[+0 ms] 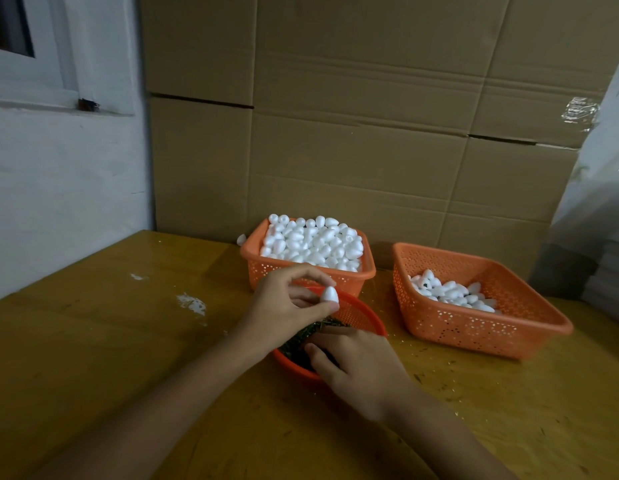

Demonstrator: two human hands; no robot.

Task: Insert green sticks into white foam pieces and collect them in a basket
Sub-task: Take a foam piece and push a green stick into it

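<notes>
Cardboard sheets (370,133) stand behind the yellow surface (128,341) I am working over. At the back a supply basket (366,268) is heaped with white foam. To its right the collecting basket (474,327) holds only a shallow layer of pieces, so I judge the job has a long way to run.

My left hand (287,306) hovers over the round bowl (366,311), its grip pinching one foam piece (329,294) between thumb and fingertips. My right hand (356,365) is down in the bowl among the green sticks (297,344), fingers curled. I cannot tell whether its grip has caught a stick.

The step in hand looks like fetching a stick. Next I would need one stick singled out of the tangle, lifted, and pushed straight into the foam without crushing it. The finished piece then goes into the collecting basket.
</notes>
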